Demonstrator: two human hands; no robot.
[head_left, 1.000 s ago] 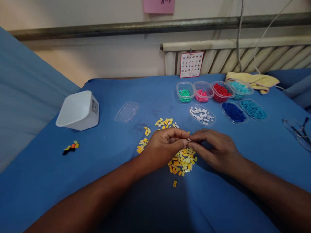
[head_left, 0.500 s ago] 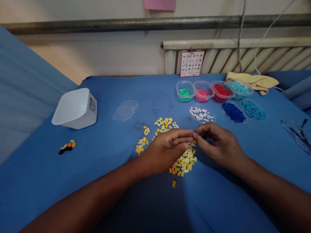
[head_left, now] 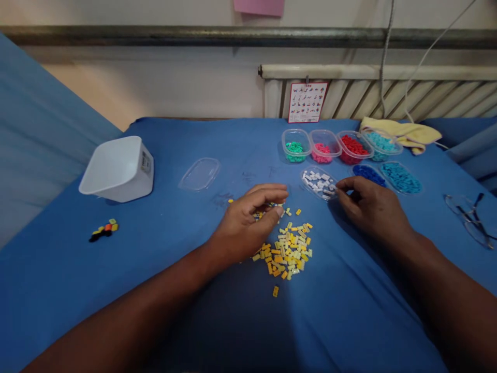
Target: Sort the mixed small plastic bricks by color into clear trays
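Observation:
My left hand (head_left: 248, 223) hovers over the pile of yellow toy bricks (head_left: 289, 251), its fingers curved and thumb apart, with nothing seen between them. Part of the pile is hidden behind it. My right hand (head_left: 375, 210) is at the right edge of a clear plastic lid (head_left: 316, 197) bearing loose white bricks (head_left: 316, 180). Its thumb and forefinger are pinched together there. Whatever is between those fingertips is too small to make out. A single yellow brick (head_left: 275, 291) lies apart, nearer me.
Behind stand clear tubs of green (head_left: 295, 151), pink (head_left: 321, 152), red (head_left: 353, 146) and light blue bricks (head_left: 380, 141). Dark blue (head_left: 368, 174) and teal bricks (head_left: 400, 177) lie in front. Leftward are a bare lid (head_left: 200, 174), a white bin (head_left: 116, 173) and a small mixed cluster (head_left: 104, 229). Glasses (head_left: 471, 220) lie right.
My right hand has moved right from the fingertips of my left hand to the lid of white bricks. My left hand has drawn back slightly left and up, uncovering more yellow bricks.

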